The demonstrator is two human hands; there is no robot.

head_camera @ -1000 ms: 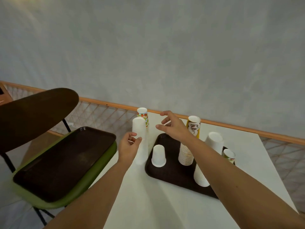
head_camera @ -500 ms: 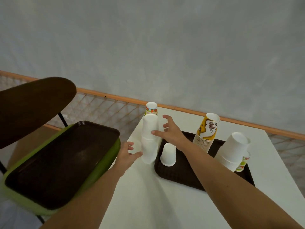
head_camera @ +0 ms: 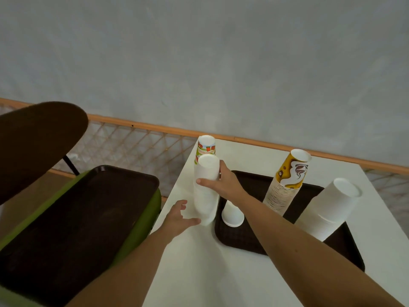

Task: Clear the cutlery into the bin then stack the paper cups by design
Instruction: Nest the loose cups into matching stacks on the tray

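Plain white cup stack [head_camera: 204,196]: standing at the counter's [head_camera: 199,273] left edge, just beside the tray [head_camera: 243,244]. You are curling your right hand's [head_camera: 223,185] fingers round its top, probably steadying it. Your left hand [head_camera: 179,218] is hovering by its base, fingers spread, gripping nothing.

**Self-service eating area, probably a café or canteen.** A brown serving tray [head_camera: 243,243] is lying on the white desk [head_camera: 199,273], carrying tall stacks of disposable paper cups [head_camera: 285,185]. A second tray [head_camera: 77,218] is resting on a green-seated chair [head_camera: 143,222] beside the desk's left edge. A cane lattice rail [head_camera: 132,149] is running behind, before a plain grey wall [head_camera: 199,63].
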